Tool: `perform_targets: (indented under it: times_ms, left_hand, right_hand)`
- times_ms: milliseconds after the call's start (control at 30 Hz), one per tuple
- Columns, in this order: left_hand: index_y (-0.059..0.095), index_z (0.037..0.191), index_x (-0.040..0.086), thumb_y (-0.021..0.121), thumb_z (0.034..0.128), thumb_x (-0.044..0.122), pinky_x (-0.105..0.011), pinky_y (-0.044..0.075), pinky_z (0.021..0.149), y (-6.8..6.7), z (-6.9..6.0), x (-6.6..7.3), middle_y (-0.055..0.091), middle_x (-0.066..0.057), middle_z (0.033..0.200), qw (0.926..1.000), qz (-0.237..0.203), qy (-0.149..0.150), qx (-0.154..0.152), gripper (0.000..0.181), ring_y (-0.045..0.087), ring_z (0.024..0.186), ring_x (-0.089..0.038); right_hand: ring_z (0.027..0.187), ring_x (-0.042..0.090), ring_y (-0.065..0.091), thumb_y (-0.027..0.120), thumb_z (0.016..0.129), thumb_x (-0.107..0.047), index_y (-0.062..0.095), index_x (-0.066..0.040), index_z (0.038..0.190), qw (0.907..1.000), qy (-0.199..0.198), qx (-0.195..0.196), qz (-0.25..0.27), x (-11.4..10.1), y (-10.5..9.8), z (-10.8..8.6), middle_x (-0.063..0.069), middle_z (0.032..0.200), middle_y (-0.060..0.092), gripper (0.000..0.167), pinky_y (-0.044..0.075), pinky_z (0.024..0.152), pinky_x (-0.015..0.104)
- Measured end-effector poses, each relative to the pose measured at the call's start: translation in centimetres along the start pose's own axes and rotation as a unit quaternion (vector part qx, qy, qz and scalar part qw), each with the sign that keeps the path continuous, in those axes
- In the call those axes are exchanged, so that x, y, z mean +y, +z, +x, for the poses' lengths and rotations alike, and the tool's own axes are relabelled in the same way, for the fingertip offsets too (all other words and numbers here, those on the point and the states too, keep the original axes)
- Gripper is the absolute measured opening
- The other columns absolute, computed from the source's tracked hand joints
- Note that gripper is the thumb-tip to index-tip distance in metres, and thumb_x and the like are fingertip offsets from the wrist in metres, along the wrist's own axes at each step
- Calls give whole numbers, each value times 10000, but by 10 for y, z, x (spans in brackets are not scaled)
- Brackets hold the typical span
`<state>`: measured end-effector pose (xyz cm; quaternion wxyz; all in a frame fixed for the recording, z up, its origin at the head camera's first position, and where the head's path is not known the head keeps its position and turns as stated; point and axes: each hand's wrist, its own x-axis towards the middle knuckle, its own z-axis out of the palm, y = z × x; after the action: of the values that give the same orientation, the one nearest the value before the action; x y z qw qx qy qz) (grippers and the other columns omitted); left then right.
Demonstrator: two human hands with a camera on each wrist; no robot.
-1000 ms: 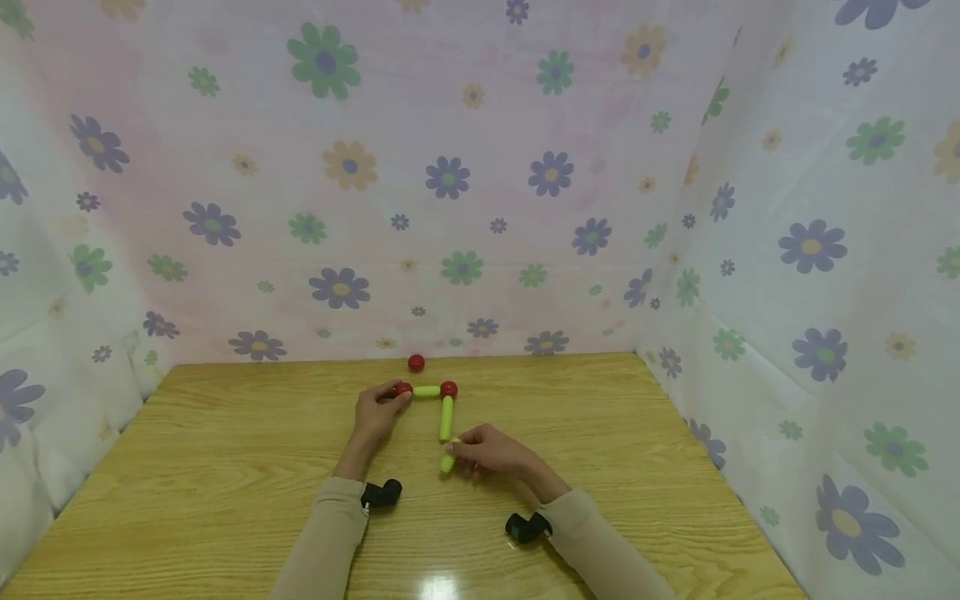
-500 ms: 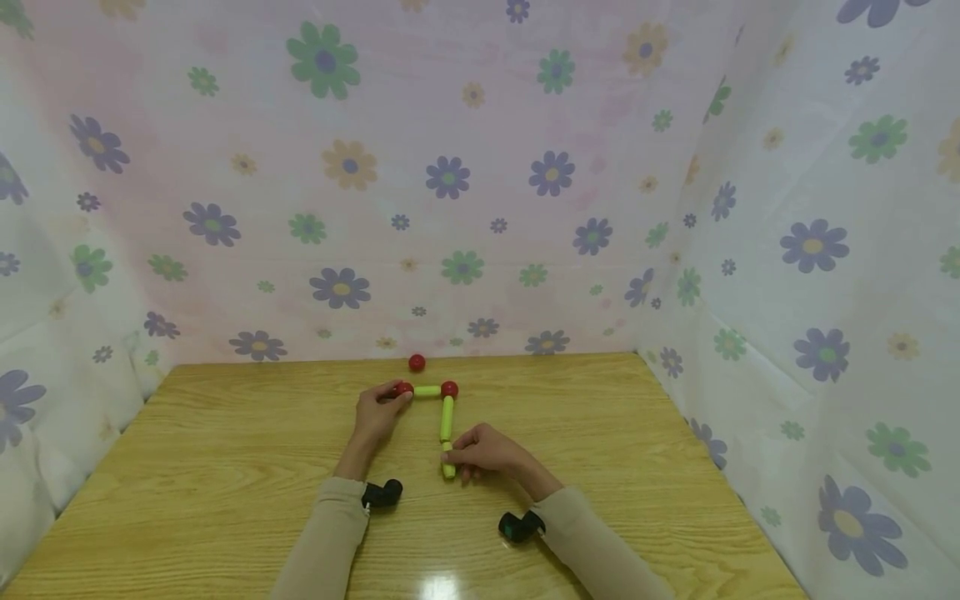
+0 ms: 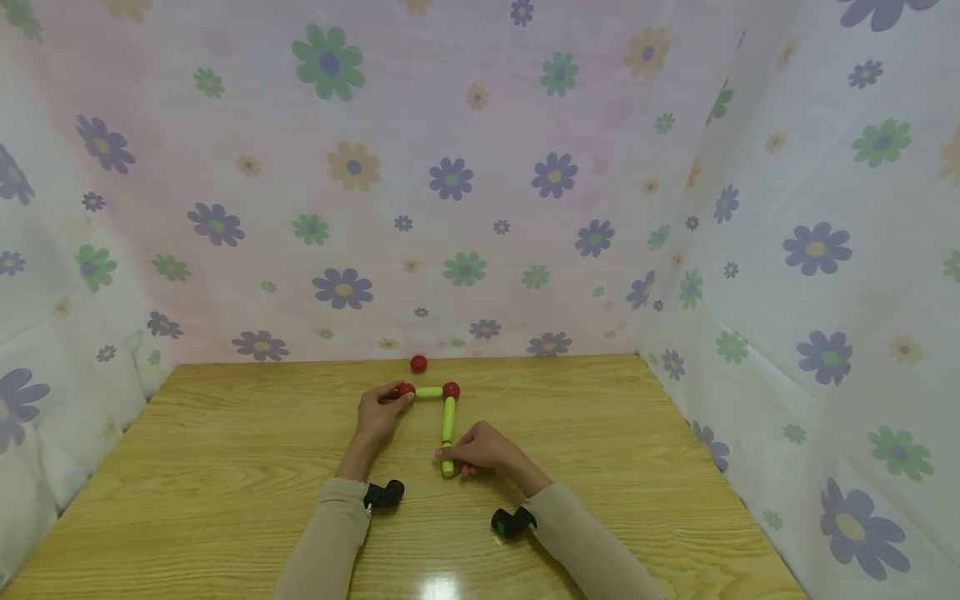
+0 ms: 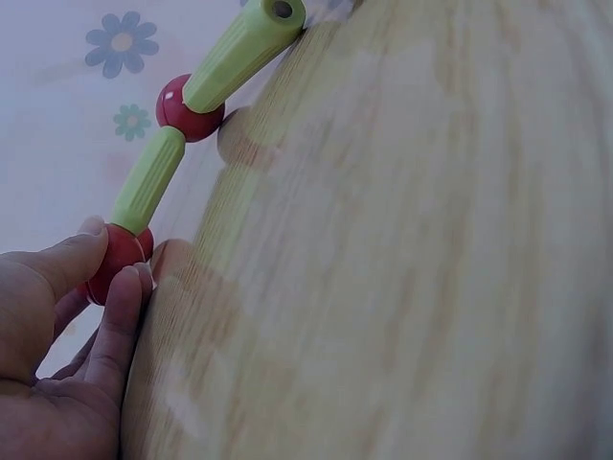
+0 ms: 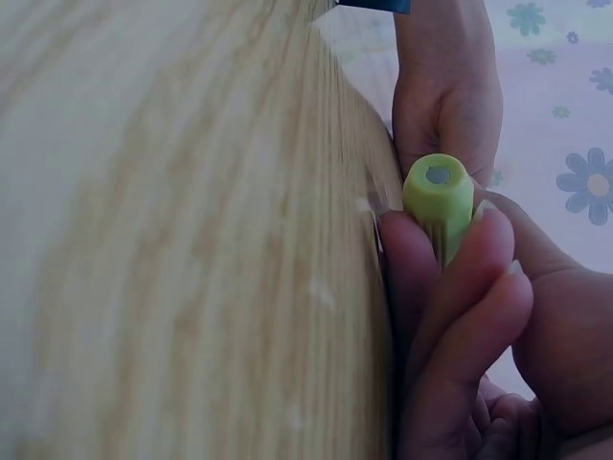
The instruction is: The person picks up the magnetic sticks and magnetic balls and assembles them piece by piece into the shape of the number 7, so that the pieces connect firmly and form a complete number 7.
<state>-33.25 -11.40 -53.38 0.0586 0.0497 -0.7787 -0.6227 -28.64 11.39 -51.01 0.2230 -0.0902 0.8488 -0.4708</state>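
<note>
My left hand [image 3: 380, 414] pinches a red ball [image 4: 120, 259] between thumb and fingers at the left end of a joined chain. From that ball a short yellow-green ribbed rod [image 4: 151, 180] runs to a second red ball [image 3: 451, 390]. A longer yellow-green rod [image 3: 448, 419] extends from this corner ball towards me. Near its front end my right hand [image 3: 491, 450] pinches another yellow-green rod [image 3: 447, 469], in line with the longer one; the fingers partly hide where the two meet. In the right wrist view, the held rod's end shows a grey round disc [image 5: 438, 175].
A loose red ball [image 3: 418, 363] lies by the back edge of the wooden table [image 3: 247, 467], behind the chain. Flowered cloth [image 3: 390, 242] hangs behind the table and along both sides. Black wrist cameras [image 3: 513, 523] sit at both beige sleeves.
The rod in my right hand has swung from a slant into line with the longer rod and come up to its front end. The left hand keeps its hold on the ball.
</note>
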Motion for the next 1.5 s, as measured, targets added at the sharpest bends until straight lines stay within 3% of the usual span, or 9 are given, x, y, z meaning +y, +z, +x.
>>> perform_targets:
  times_ms: [233,833,1100,1500]
  left_hand:
    - [646,1387,3,738,985,183,-251,511,842,0,0,0,649,-254,1321,10000,15,44,-12,450,628,1142,-319]
    - [656,1379,10,741,979,167,-277,528,867,1,1,-3,662,-246,1305,10000,27,85,3,438,634,1147,-325]
    - [658,1373,2,742,979,166,-276,529,868,1,1,-3,667,-249,1289,9999,22,129,22,435,636,1145,-324]
    - [648,1385,3,734,982,140,-199,505,793,1,1,-1,653,-252,1294,9997,-237,37,-42,435,628,1111,-308]
  right_hand:
    - [429,53,564,855,859,-415,696,-115,560,9999,-17,169,-19,0,2,3,-33,480,613,452,427,437,171]
    - [441,53,598,841,882,-374,750,-57,642,9998,-41,160,143,0,4,6,-10,513,654,408,461,442,169]
    - [439,53,588,837,886,-389,727,-82,575,9992,131,79,-364,-9,-1,8,-27,489,638,451,438,456,174]
    - [441,73,606,888,829,-378,720,-83,546,9974,130,225,-668,-12,4,7,-19,467,626,441,443,455,193]
